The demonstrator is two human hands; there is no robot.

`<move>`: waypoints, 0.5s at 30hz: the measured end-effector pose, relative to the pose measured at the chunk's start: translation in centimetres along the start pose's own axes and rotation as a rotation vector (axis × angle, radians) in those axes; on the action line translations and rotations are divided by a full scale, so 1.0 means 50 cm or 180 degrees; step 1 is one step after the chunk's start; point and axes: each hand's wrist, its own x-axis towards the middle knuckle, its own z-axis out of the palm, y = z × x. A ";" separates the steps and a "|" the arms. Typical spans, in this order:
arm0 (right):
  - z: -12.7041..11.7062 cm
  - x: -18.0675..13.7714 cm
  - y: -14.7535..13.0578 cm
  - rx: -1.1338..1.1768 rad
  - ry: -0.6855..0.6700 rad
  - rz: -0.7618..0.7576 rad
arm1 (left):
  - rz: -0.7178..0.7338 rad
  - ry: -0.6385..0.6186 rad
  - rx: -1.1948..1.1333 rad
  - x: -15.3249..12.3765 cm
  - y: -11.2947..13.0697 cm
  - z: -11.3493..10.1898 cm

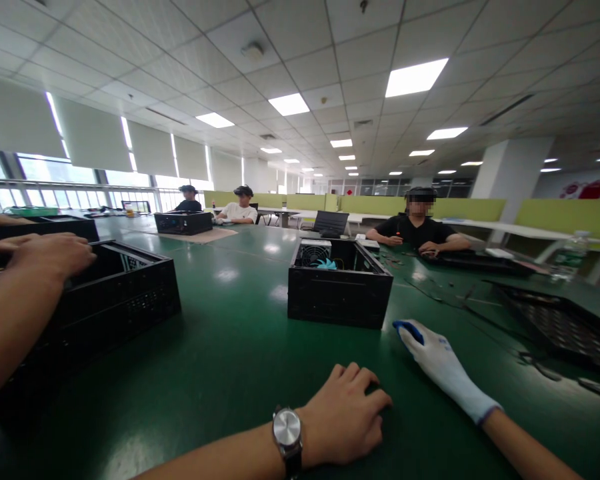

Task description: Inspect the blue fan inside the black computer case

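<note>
My left hand (345, 413) is bare, with a silver-faced wristwatch (287, 428) on its wrist. It lies palm down on the green table (220, 373), fingers loosely bent and apart, holding nothing. My right hand (433, 357) wears a white glove with a blue palm side. It rests on its side by the front right corner of a black computer case (339, 297). Its thumb is apart from the fingers, and nothing shows between them. The open-topped case stands ahead of both hands, with a fan (315, 255) and a light-blue fan (326, 265) visible inside.
At left, a co-worker's hands (50, 257) reach over another black case (130, 287). Opposite sits a person in black (420, 227); two people sit farther back behind a third case (184, 223). To the right lie a black panel (555, 320), cables and a water bottle (571, 257).
</note>
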 end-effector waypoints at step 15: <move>0.011 -0.007 0.009 -0.0438 0.0108 -0.0412 | -0.0030 0.0059 -0.0054 -0.002 0.001 0.003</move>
